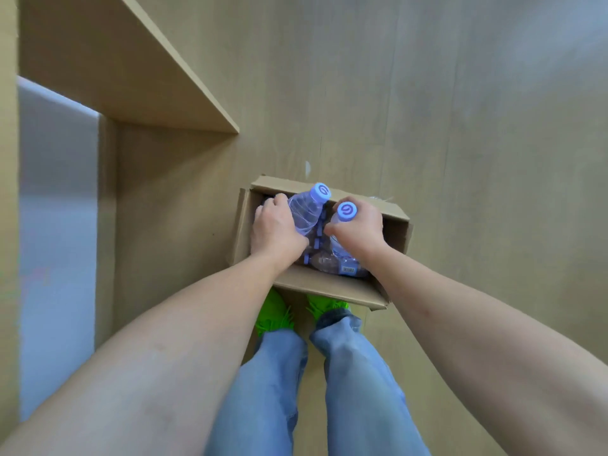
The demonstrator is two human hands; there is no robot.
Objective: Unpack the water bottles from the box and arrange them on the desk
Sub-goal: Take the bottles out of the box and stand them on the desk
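A person stands over a box [316, 284] on the floor. The left hand [276, 230] grips one bottle [307, 209]; the right hand [360, 227] grips another bottle [342, 245]. Both should lift straight up, clear of the flaps.

Brown matt corrugated-cardboard box [332, 286] — inside, clear glossy plastic water bottles [306, 210] with smooth lilac plastic caps [321, 191]; pale matt wood-grain laminate floor [460, 126]; faded blue denim jeans [362, 373].
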